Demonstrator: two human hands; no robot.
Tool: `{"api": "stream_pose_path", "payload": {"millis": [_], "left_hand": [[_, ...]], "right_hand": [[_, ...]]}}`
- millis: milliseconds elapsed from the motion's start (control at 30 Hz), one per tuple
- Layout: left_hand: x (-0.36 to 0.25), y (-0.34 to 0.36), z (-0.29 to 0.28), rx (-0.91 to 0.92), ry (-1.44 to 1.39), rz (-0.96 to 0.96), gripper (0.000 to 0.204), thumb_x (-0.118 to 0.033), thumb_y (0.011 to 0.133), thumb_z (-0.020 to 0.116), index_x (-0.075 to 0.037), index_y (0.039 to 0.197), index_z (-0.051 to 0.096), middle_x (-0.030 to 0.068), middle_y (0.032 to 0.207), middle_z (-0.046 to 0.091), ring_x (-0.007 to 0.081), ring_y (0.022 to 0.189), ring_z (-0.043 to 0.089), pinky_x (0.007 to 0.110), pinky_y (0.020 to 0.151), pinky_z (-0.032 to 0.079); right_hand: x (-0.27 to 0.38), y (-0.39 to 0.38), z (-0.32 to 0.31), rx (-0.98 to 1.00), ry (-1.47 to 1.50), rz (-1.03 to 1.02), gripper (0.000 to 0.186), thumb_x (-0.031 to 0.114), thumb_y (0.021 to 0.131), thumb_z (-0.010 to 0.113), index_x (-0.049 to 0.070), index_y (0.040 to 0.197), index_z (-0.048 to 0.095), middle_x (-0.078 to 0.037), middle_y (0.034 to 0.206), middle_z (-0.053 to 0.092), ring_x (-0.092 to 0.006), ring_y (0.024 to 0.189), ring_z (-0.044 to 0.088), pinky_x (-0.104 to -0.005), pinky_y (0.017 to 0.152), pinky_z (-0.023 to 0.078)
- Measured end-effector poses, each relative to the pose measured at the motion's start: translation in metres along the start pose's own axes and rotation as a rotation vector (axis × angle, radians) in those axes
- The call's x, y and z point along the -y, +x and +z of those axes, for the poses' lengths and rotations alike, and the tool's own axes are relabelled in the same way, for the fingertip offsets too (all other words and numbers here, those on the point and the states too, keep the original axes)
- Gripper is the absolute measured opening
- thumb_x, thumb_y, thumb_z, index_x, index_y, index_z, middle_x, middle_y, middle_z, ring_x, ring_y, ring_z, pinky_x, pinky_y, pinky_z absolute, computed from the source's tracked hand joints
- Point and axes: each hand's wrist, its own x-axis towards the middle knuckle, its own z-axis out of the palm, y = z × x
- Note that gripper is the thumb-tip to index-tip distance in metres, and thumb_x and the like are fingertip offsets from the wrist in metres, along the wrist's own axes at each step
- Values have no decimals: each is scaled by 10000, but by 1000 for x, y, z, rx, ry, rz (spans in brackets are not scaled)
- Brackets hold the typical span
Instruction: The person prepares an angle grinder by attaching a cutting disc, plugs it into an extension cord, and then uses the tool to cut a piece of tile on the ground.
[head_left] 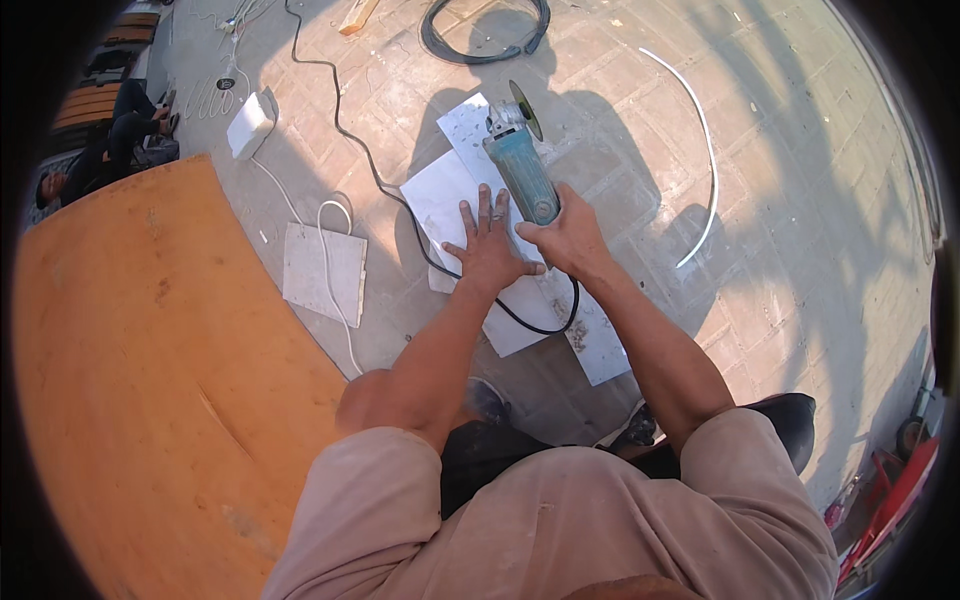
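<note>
Grinder [523, 178]: teal, rounded casing with a metal head; lying lengthwise over the white strip, head pointing away from the person.
Disc [526, 112]: thin, round, greenish; standing nearly edge-on at the head. Contact with the strip: cannot tell.
White strip [598, 347]: long, narrow, straight-edged, smooth; running diagonally beneath the grinder, carrying grit at both ends.
White panel [432, 196]: wider, flat, smooth, square-cornered; lying just left of the strip, partly overlapped by it.
Cord [345, 131]: black, flexible; curving from the grinder's rear, passing by the left wrist, then trailing off to the far left.
Paving [790, 200]: pale, dusty rectangular blocks, supporting everything above.
Orange board [160, 330]: broad, scuffed, curving in the lens; filling the left side.
Right hand [570, 235]: wrapping the grinder's rear casing, grasping firmly; thumb lying across it, forearm slanting in from lower right.
Left hand [489, 250]: gripping nothing; lying palm down on the white pieces, fingers spreading and pointing away, thumb extending rightward.
</note>
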Motion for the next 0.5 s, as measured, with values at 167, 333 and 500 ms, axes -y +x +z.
{"api": "stream_pose_path", "payload": {"millis": [167, 333, 500], "left_hand": [[1, 1, 2, 20, 24, 4, 1419, -577, 562, 952, -219, 1668, 139, 10, 1747, -94, 386, 1593, -81, 857, 1100, 181], [3, 0, 5, -26, -11, 14, 1409, -580, 564, 951, -213, 1665, 153, 11, 1747, -92, 384, 1593, -85, 855, 1101, 180], [4, 3, 7, -24, -5, 9, 1423, -586, 563, 950, -228, 1669, 129, 10, 1747, -99, 376, 1593, -99, 855, 1101, 175]], "right_hand": [[9, 32, 15, 48, -24, -27, 682, 271, 680, 797, -124, 1199, 598, -292, 951, 707, -370, 873, 728, -437, 761, 567], [9, 48, 22, 114, 12, 38, 683, 326, 641, 821, -148, 1093, 627, -338, 994, 708, -442, 943, 723, -439, 831, 576], [1, 57, 27, 156, 41, 73, 695, 333, 637, 821, -151, 1100, 637, -338, 1010, 709, -442, 957, 724, -438, 839, 578]]}}
